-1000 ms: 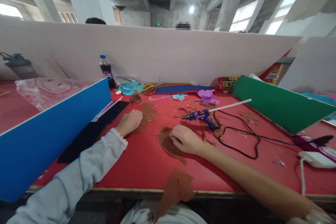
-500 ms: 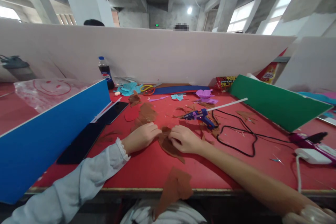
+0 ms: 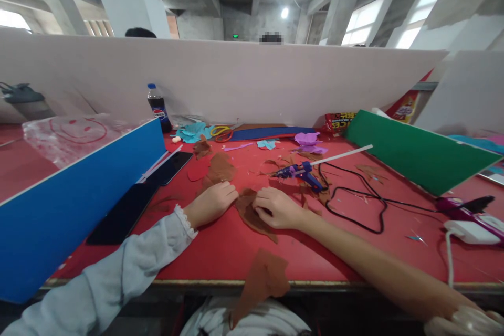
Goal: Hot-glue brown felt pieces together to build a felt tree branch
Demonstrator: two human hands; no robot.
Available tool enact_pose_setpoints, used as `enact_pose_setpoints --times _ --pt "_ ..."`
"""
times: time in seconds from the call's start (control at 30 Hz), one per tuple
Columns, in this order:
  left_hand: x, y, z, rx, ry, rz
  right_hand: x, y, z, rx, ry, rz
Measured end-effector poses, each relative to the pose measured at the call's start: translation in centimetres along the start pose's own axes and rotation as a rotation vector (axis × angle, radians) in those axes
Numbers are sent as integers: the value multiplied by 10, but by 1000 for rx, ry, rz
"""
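Clearly thin and creased, the brown piece (image 3: pixel 250 214) lies on the red table (image 3: pixel 220 262) at the centre of the dial, twelve being away from the person; its outline is leaf-like, rounded at the far end and drawn to a narrow tip, with faint wrinkles across its dull surface. The right hand (image 3: pixel 279 208) rests over its three-o'clock side, fingers curled; the left hand (image 3: pixel 216 202), also curled, has its fingertips just beside the edge at ten. Because the fingertips are small and turned down, I cannot tell whether either pinches the brown piece or merely presses. Red surface shows from four round to eight, as far as the table's front edge, which a brown sheet (image 3: pixel 264 275) crosses at six. Another brown scrap (image 3: pixel 221 167) lies at eleven, the dark slab (image 3: pixel 122 216) and blue board (image 3: pixel 74 210) at nine. At two sits the glue gun (image 3: pixel 300 171), nozzle towards nine, with its black cord (image 3: pixel 356 189) looping at three and the green board (image 3: pixel 417 153) well beyond. The long axis of the brown piece runs from eleven to five, narrow tip towards five.
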State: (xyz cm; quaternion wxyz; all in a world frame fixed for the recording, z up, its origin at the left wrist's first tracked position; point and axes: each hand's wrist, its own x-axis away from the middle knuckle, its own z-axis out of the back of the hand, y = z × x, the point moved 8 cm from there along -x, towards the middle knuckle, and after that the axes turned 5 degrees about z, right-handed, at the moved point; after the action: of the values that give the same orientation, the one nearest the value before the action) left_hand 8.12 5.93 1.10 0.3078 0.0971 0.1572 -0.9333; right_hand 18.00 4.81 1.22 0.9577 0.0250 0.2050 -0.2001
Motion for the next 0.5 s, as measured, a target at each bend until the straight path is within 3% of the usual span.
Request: enact_pose_setpoints --times 0.5 --pt "-1 -10 0 72 -12 81 0 0 1 3 0 -4"
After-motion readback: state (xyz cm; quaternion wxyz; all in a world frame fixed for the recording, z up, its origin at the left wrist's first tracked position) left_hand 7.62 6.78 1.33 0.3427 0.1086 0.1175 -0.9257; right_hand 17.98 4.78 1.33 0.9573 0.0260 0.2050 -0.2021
